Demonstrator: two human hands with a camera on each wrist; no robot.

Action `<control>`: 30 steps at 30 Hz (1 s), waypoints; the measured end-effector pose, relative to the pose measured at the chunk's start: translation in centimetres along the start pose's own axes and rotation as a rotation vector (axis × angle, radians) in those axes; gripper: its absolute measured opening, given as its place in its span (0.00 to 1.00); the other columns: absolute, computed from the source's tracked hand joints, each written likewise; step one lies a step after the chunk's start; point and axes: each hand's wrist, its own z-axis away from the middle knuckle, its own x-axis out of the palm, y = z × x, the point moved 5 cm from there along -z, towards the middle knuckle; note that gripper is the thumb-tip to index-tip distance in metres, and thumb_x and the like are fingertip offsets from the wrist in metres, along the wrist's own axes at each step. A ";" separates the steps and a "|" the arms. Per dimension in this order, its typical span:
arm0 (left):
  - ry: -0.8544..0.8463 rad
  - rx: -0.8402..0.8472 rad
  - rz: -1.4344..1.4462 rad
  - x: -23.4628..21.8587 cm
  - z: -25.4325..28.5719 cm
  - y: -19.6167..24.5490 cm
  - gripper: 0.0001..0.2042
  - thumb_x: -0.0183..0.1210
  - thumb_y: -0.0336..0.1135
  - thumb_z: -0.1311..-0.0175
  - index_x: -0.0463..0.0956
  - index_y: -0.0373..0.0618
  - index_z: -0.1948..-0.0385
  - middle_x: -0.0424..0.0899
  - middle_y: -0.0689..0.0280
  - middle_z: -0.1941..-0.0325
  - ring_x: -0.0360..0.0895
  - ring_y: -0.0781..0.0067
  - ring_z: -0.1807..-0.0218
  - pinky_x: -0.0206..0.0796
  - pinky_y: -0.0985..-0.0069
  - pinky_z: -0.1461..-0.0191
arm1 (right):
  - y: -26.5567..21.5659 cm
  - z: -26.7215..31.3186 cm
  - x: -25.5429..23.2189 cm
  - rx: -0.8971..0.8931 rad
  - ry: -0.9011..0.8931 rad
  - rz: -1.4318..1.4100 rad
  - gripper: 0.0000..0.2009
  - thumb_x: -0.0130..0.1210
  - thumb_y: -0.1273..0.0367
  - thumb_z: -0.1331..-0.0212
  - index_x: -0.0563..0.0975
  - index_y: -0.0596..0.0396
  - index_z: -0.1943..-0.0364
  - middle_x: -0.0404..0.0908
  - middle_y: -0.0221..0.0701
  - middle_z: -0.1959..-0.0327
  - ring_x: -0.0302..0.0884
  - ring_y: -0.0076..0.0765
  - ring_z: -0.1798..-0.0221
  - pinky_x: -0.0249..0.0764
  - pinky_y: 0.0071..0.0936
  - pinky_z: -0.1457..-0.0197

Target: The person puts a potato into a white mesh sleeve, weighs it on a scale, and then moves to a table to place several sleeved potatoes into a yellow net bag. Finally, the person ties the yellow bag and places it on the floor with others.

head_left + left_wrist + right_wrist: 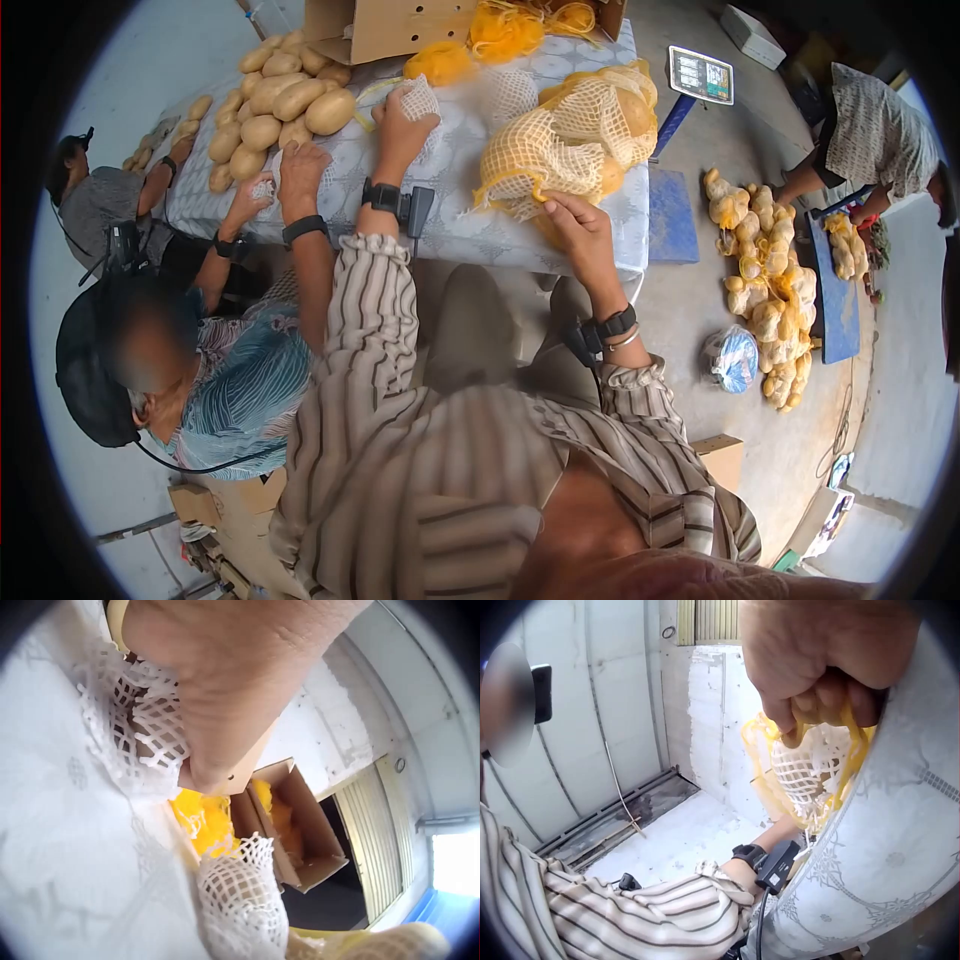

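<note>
My left hand [402, 130] grips a white foam net sleeve [425, 102] beside the potato pile [265, 110]. In the left wrist view its fingers curl over the sleeve's lattice [161, 724]; what sits inside is mostly hidden. My right hand [582, 235] pinches the edge of a yellow mesh bag [545, 188] at the table's front edge. Potatoes in white foam nets [530, 150] bulge inside that bag. Up close in the right wrist view, yellow mesh [757, 739] runs into the curled fingers. Another foam net [512, 95] lies behind, between my hands.
A cardboard box [410, 30] and yellow mesh bags [505, 30] stand along the back of the patterned tablecloth [460, 220]. Close on my left, another person's hands [300, 180] work by the pile. A scale display [700, 75] rises at right; filled bags [775, 270] lie on the floor.
</note>
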 end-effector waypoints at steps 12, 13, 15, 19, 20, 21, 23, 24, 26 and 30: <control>-0.635 -0.715 2.145 -4.5 16.3 5.1 0.31 0.62 0.39 0.46 0.65 0.33 0.41 0.77 0.55 0.46 0.76 0.61 0.45 0.68 0.68 0.37 | 1.2 -0.2 -0.6 0.065 0.068 -0.011 0.12 0.57 0.67 0.38 0.81 0.59 0.55 0.82 0.26 0.61 0.74 0.18 0.60 0.70 0.18 0.55; -0.624 -0.716 2.144 -5.2 16.7 6.3 0.31 0.62 0.39 0.46 0.65 0.33 0.41 0.77 0.55 0.46 0.76 0.61 0.45 0.68 0.68 0.37 | 1.6 -0.3 -0.8 0.107 0.087 -0.078 0.12 0.57 0.67 0.38 0.81 0.58 0.55 0.82 0.26 0.62 0.73 0.17 0.60 0.70 0.18 0.56; -0.664 -0.540 1.781 -6.6 17.4 10.8 0.36 0.65 0.37 0.51 0.61 0.33 0.39 0.74 0.55 0.43 0.74 0.65 0.43 0.68 0.70 0.38 | 2.2 -0.5 -0.9 0.150 0.105 -0.143 0.12 0.57 0.67 0.38 0.81 0.58 0.54 0.82 0.25 0.62 0.73 0.17 0.60 0.70 0.17 0.56; -0.772 -0.531 1.659 -4.5 17.5 14.2 0.38 0.65 0.35 0.54 0.59 0.34 0.38 0.72 0.56 0.43 0.73 0.68 0.43 0.67 0.73 0.39 | 1.9 -0.3 -1.6 0.086 0.171 -0.288 0.13 0.56 0.67 0.37 0.80 0.60 0.53 0.82 0.27 0.60 0.74 0.19 0.59 0.71 0.18 0.54; -0.795 -0.494 1.612 -3.8 17.2 14.7 0.38 0.66 0.35 0.55 0.59 0.34 0.38 0.73 0.57 0.44 0.73 0.69 0.44 0.67 0.73 0.39 | 1.5 -0.2 -1.7 0.052 0.161 -0.303 0.14 0.56 0.67 0.37 0.79 0.62 0.52 0.82 0.28 0.59 0.75 0.20 0.58 0.72 0.19 0.53; -0.816 -0.455 1.565 -3.2 16.9 15.2 0.38 0.66 0.35 0.55 0.60 0.34 0.39 0.73 0.58 0.45 0.73 0.70 0.44 0.67 0.73 0.40 | 1.0 0.1 -1.9 0.049 0.166 -0.298 0.14 0.56 0.67 0.37 0.79 0.62 0.52 0.82 0.28 0.59 0.75 0.20 0.58 0.72 0.19 0.53; -0.824 -0.444 1.553 -2.3 16.3 16.0 0.37 0.67 0.34 0.56 0.62 0.35 0.40 0.73 0.60 0.45 0.72 0.70 0.44 0.66 0.74 0.40 | 0.7 0.6 -1.9 0.166 0.187 -0.480 0.15 0.54 0.67 0.36 0.78 0.63 0.50 0.82 0.31 0.57 0.77 0.23 0.57 0.72 0.20 0.51; -0.813 -0.384 1.508 -1.9 15.9 16.3 0.36 0.67 0.33 0.56 0.63 0.36 0.41 0.73 0.61 0.46 0.72 0.71 0.44 0.66 0.74 0.40 | 0.4 0.7 -2.0 0.161 0.183 -0.560 0.15 0.53 0.68 0.36 0.77 0.63 0.49 0.82 0.33 0.56 0.78 0.25 0.56 0.73 0.21 0.51; -0.802 -0.327 1.465 -1.3 15.3 16.6 0.35 0.67 0.32 0.57 0.64 0.37 0.42 0.73 0.62 0.46 0.71 0.72 0.44 0.65 0.75 0.40 | -0.4 1.1 -2.7 0.147 0.196 -0.560 0.15 0.53 0.68 0.36 0.77 0.63 0.49 0.82 0.33 0.56 0.78 0.25 0.56 0.73 0.21 0.50; -0.752 -0.145 1.330 -1.2 14.6 18.1 0.34 0.68 0.28 0.57 0.65 0.39 0.43 0.73 0.65 0.47 0.70 0.76 0.44 0.64 0.75 0.39 | -3.1 2.3 -3.4 0.116 0.202 -0.469 0.15 0.52 0.70 0.36 0.76 0.60 0.48 0.81 0.28 0.59 0.74 0.16 0.65 0.68 0.13 0.63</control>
